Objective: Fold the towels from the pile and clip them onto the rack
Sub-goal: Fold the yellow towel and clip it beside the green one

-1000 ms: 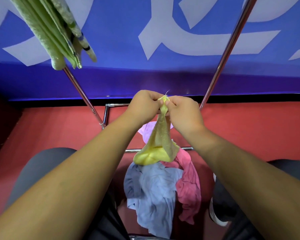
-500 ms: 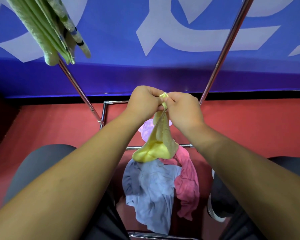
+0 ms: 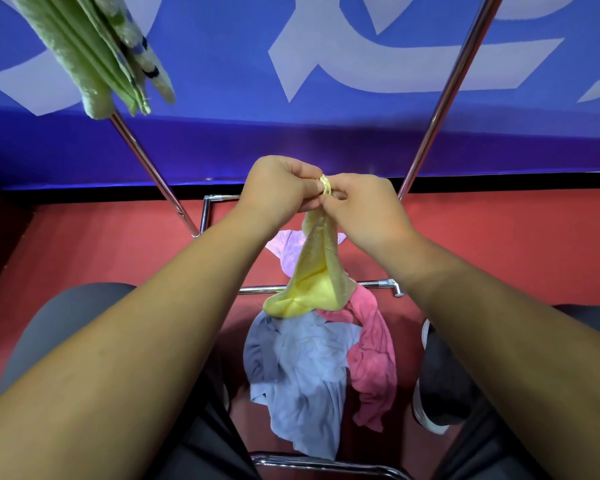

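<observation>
Yellow towel (image 3: 310, 282) between two pinching hands (image 3: 280, 188) (image 3: 362, 210)

Bright, even light (edges bowed)

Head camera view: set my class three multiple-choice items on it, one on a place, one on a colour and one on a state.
1. Where do the green towels hang?
A. Upper left, by a rack pole
B. On the floor
C. Over a knee

2. What colour is the towel that the left hand and right hand hold?
A. Pink
B. Yellow
C. White

3. How is that towel held?
A. Spread out flat
B. Pinched at its top end, hanging down
C. By one hand only

Answers:
1 A, they hang at the upper left, just above the pole.
2 B, the cloth below both hands is yellow.
3 B, fingers of both hands pinch its top and the rest hangs.
</observation>
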